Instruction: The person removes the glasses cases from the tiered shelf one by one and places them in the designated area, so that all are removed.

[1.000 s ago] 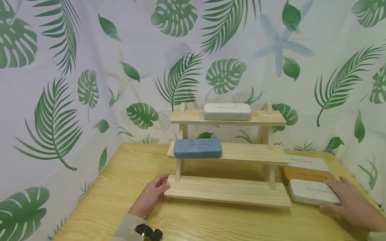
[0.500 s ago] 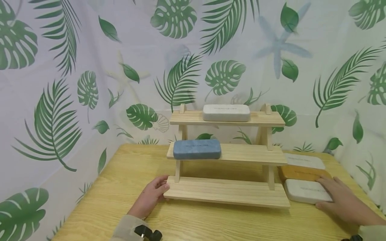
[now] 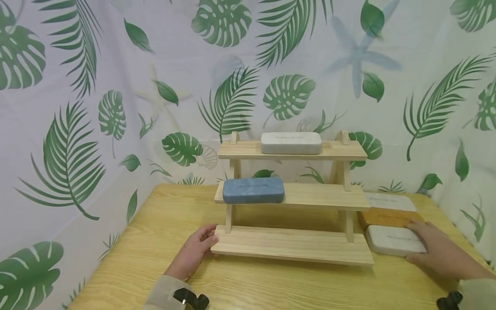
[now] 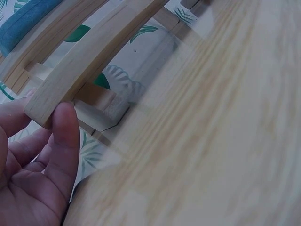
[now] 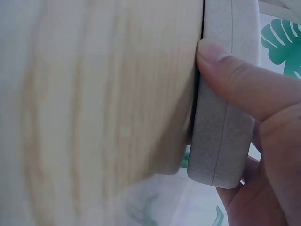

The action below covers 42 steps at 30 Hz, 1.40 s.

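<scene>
A three-tier wooden display shelf [image 3: 291,245] stands on the table. My left hand [image 3: 193,251] pinches the left end of its bottom board, the thumb on the edge in the left wrist view. A blue glasses case [image 3: 253,190] lies at the left of the middle board, and a pale glasses case [image 3: 291,143] lies on the top board. Right of the shelf, my right hand [image 3: 439,252] grips the right end of a white glasses case [image 5: 221,117] that rests on the table, thumb along its near side. Behind it lie an orange glasses case [image 3: 389,217] and another pale glasses case [image 3: 389,201].
The wood-grain table [image 3: 162,215] reaches back to a white cloth backdrop [image 3: 174,51] printed with green leaves. The white case's left end is close beside the shelf's bottom board. Black wrist mounts sit on both sleeves.
My right hand has moved slightly left and away from me, and the white case has shifted with it. The orange and rear pale cases have shifted the same way. My left hand stays put.
</scene>
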Motion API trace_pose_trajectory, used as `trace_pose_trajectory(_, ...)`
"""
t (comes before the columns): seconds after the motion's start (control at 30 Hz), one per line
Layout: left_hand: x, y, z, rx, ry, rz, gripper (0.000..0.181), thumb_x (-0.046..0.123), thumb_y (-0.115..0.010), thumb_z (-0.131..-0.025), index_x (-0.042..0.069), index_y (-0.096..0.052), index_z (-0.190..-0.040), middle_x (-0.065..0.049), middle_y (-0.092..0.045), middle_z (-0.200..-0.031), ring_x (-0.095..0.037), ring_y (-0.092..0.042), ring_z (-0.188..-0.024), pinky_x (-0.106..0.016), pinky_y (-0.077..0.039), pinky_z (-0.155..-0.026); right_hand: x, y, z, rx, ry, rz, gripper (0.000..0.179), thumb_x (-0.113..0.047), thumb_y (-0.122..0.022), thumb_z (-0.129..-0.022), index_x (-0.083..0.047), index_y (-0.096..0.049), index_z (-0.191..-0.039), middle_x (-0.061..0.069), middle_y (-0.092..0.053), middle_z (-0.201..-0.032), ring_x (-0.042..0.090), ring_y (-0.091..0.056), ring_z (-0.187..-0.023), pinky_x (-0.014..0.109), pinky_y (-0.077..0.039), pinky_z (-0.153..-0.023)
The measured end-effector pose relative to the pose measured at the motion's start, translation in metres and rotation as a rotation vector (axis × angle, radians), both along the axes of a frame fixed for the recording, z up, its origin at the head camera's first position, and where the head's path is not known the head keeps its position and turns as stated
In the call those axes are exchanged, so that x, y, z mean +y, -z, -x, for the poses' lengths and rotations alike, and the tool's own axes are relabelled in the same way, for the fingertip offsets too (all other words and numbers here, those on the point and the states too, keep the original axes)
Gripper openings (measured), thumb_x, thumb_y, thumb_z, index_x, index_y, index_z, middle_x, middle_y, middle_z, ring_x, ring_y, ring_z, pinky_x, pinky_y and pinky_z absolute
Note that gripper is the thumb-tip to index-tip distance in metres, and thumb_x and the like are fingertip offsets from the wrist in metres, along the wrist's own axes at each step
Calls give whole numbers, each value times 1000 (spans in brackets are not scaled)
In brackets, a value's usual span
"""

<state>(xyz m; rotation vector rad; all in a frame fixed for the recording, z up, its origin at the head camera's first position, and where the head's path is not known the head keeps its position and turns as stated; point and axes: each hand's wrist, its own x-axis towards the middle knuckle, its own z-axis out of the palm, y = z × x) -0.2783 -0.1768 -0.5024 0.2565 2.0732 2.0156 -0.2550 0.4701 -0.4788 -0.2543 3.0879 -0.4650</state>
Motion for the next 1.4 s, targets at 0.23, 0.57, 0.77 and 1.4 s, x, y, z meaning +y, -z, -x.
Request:
trace_pose_trajectory(0.23,1,-2,-1,6,-7,5,59,23,-57,-106,-2,-34,-154,-20,-52,-138,-26,-61,-109,-37,-55,-80,2,0,2,14,-11,16,106,-48,-89,-70,14,-40,-141,45,-29,-144,71,-20,-127,79,-22,-98)
trace_pose_trajectory(0.57,1,-1,0,0,-13,2,58,23,-57,-106,-1,-35,-154,-21,-52,-137,-26,-61,-108,-36,-55,-79,0,-1,5,-22,4,27,107,-47,-89,-72,14,-38,-142,46,-26,-144,66,-26,-127,77,-27,-98)
trace_pose_trajectory(0.77,0,0,0,0,-6,-5,61,26,-59,-105,-1,-35,-154,-21,-52,-138,-27,-61,-109,-36,-55,-80,1,0,8,-6,-6,40,105,-45,-89,-72,14,-38,-142,46,-27,-143,67,-24,-127,78,-24,-99)
trace_pose_trajectory(1.4,0,1,0,0,-10,6,61,26,-59,-105,0,-36,-154,-20,-52,-136,-26,-61,-108,-37,-56,-80,-33,-32,0,88,-39,47,102,-59,-72,-88,6,-31,-154,42,-17,-154,65,-6,-140,83,-22,-92)
